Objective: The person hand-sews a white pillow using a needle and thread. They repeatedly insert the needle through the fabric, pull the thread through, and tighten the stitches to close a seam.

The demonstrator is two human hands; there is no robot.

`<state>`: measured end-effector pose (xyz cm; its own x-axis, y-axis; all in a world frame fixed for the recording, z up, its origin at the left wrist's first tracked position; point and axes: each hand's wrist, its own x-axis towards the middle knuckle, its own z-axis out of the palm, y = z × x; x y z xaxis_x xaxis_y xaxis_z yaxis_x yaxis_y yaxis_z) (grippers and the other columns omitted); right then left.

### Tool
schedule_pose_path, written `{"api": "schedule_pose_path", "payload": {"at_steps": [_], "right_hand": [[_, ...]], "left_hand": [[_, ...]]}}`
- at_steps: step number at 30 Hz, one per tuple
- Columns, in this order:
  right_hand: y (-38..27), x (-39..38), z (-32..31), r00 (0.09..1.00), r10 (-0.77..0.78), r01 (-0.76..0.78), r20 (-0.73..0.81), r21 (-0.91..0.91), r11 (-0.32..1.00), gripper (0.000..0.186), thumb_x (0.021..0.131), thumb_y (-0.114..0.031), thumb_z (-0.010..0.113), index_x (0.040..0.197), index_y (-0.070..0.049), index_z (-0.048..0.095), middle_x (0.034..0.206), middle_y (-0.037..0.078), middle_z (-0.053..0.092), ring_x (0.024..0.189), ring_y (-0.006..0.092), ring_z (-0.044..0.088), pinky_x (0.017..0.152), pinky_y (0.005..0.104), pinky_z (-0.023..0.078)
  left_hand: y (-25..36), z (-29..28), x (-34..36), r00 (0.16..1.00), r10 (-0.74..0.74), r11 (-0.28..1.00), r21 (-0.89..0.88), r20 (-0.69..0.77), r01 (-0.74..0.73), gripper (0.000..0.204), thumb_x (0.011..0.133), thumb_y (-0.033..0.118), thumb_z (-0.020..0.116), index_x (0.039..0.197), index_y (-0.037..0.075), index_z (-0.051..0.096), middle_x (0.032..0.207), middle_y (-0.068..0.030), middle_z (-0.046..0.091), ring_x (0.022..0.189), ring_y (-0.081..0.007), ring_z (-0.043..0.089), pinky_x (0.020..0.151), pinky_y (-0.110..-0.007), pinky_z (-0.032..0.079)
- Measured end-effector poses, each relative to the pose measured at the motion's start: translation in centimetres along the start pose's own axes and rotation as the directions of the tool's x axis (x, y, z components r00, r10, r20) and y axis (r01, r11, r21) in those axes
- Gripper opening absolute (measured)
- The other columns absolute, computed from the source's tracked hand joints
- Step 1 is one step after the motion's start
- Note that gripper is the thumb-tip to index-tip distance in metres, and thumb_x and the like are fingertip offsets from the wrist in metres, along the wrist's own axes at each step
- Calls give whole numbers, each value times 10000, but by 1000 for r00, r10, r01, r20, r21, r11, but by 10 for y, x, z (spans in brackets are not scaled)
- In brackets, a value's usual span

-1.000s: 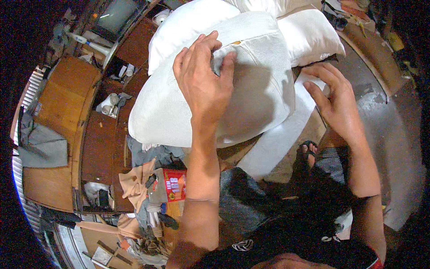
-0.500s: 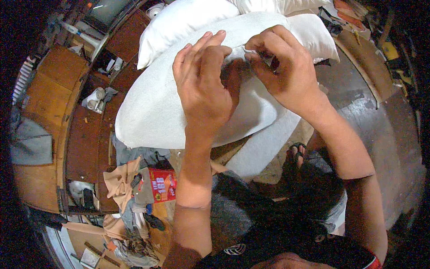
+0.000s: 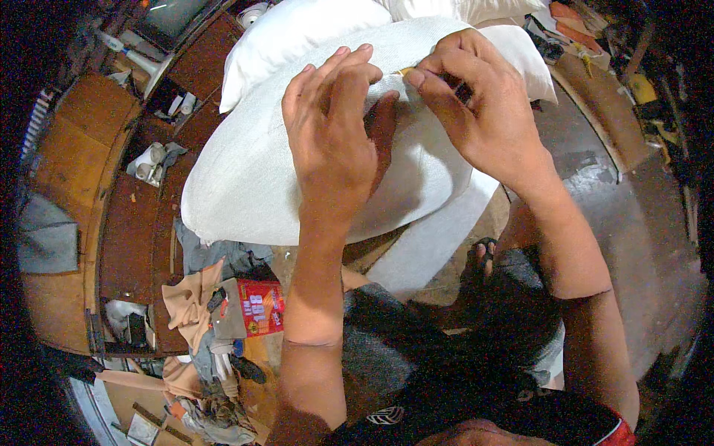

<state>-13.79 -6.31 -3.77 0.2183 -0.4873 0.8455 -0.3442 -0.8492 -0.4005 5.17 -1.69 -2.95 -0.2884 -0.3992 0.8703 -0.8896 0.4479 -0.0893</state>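
A large white textured-fabric cushion (image 3: 245, 186) lies in front of me, plump and smooth. Over its upper middle, my right hand (image 3: 487, 104) pinches a small yellowish piece (image 3: 406, 71) between thumb and forefinger; it is too small to name for certain. A thin pale line runs from it toward the left hand. My left hand (image 3: 335, 126) hovers over the cushion beside it, fingers outstretched and thumb apart from the forefinger. Nothing shows in its grasp.
White pillows (image 3: 297, 37) lie behind the cushion. A pale fabric strip (image 3: 439, 238) hangs below it, near my sandalled foot (image 3: 486, 254). At left stand brown wooden shelves (image 3: 134, 230) with odds and ends. A red packet (image 3: 260, 306) and heaped cloths (image 3: 192, 305) lie lower left.
My right hand has shifted slightly up and right. The piece in its pinch showed as white before and now looks yellowish. My left thumb and forefinger stand a little farther from it.
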Motion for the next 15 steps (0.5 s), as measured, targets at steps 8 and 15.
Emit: {"api": "schedule_pose_path", "payload": {"at_steps": [8,15], "right_hand": [[-14,8,3,978,208,-210,32,58,976,168,863,-165,709,876,-6,763,801,209,706,728,367,698,706,438,554],[-11,7,14,895,439,-424,77,448,787,248,901,-199,682,916,36,759,740,89,721,640,130,622,622,324,537]], "left_hand": [[4,-4,0,1000,8,1000,-11,20,-7,253,870,117,719,1103,101,622,1294,-85,694,1286,-296,607,1120,-488,362],[5,7,-2,1000,17,999,28,-11,-17,234,911,172,704,1116,107,611,1317,-74,690,1299,-295,600,1129,-492,359]]}}
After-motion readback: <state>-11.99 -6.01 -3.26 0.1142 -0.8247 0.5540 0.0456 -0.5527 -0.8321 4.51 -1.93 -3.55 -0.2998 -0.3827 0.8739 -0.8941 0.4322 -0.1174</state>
